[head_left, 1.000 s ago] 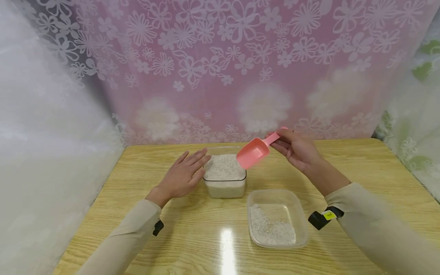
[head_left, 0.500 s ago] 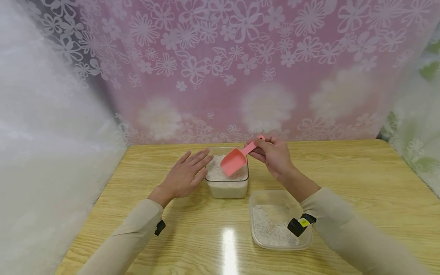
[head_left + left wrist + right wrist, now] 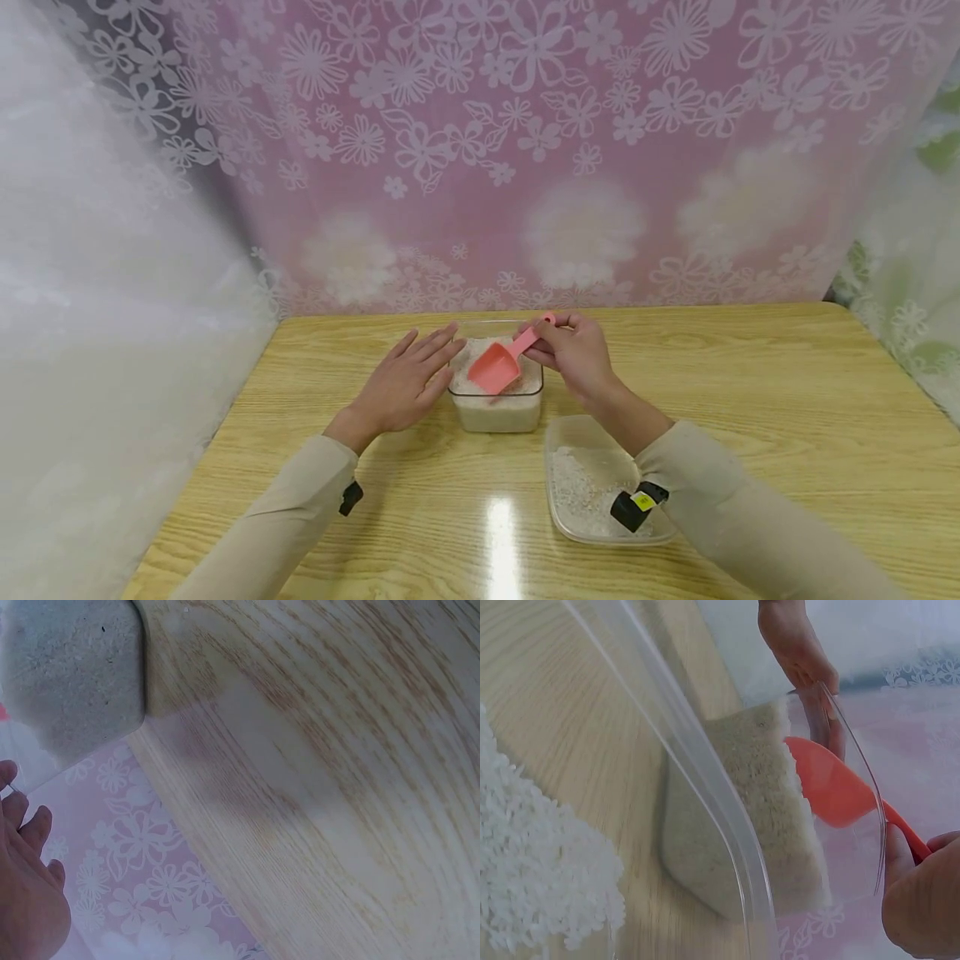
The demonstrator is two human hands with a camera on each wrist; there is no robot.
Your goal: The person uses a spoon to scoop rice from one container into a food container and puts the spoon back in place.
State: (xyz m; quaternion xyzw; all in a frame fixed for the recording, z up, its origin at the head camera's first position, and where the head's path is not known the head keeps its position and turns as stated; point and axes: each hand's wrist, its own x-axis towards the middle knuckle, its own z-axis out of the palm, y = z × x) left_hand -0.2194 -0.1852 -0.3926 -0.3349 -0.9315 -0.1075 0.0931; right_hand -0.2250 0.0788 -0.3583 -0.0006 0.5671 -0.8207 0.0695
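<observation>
A pink scoop (image 3: 495,368) is held by its handle in my right hand (image 3: 579,354), tilted down to the left. Its bowl is inside a clear container (image 3: 497,414) of white rice, and in the right wrist view the scoop (image 3: 831,784) meets the top of the rice (image 3: 761,817). My left hand (image 3: 405,379) lies against the container's left side with its fingers straight. In the left wrist view part of the left hand (image 3: 30,885) shows near the container's rim.
Nearer and to the right stands a second clear plastic container (image 3: 558,521) with a thin layer of rice (image 3: 581,492); the right wrist partly covers it. Both rest on a wood-grain table (image 3: 420,517). A pink floral curtain (image 3: 465,167) hangs behind the table.
My right hand has moved left and down with the scoop, from beside the rice container's upper right into it. The left hand has stayed at the container's side.
</observation>
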